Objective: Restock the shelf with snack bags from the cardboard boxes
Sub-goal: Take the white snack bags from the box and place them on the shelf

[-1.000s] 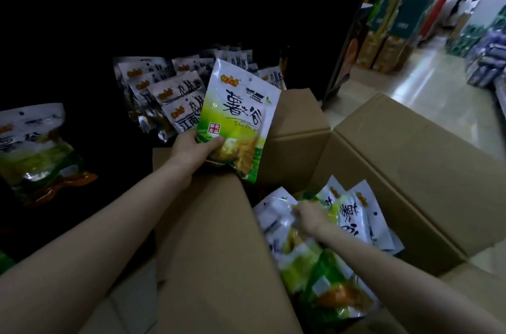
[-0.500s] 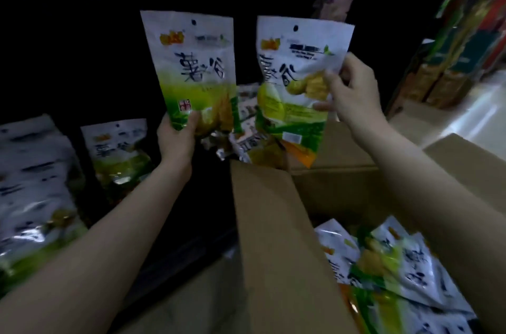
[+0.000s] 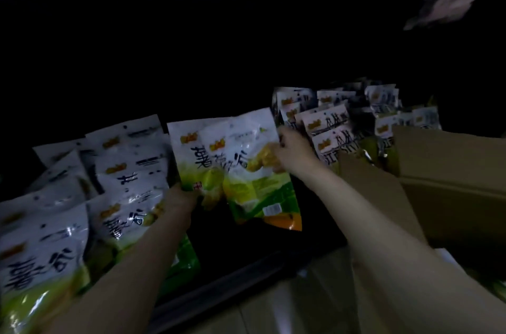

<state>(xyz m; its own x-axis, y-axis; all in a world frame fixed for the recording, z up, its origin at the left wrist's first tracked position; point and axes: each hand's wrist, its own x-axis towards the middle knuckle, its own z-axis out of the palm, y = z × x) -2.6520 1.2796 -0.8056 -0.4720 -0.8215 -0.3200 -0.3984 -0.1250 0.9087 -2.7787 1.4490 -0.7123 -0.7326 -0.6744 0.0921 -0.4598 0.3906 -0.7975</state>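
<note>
At the dark lower shelf, seen from the head camera, two green-and-white snack bags were held overlapping above an open gap between stocked rows. The left hand gripped the rear bag by its bottom edge, fingers curled round it. The right hand pinched the front bag at its upper right side, thumb and fingers closed on the film. Both bags stood roughly upright, tilted a little, not yet resting in a row.

Left of the gap, a bank of matching bags already stood or leaned in overlapping rows. Right of it, smaller white packets filled the back of the shelf. A cardboard box sat just beside the shelf at the right, its flap raised under the right forearm; its contents could not be seen from this angle.

Judging by this, restocking looked well under way: much of the shelf was filled, the middle gap remained, and these two bags seemed about to go into it. How many bags were left in the box could not be told.
</note>
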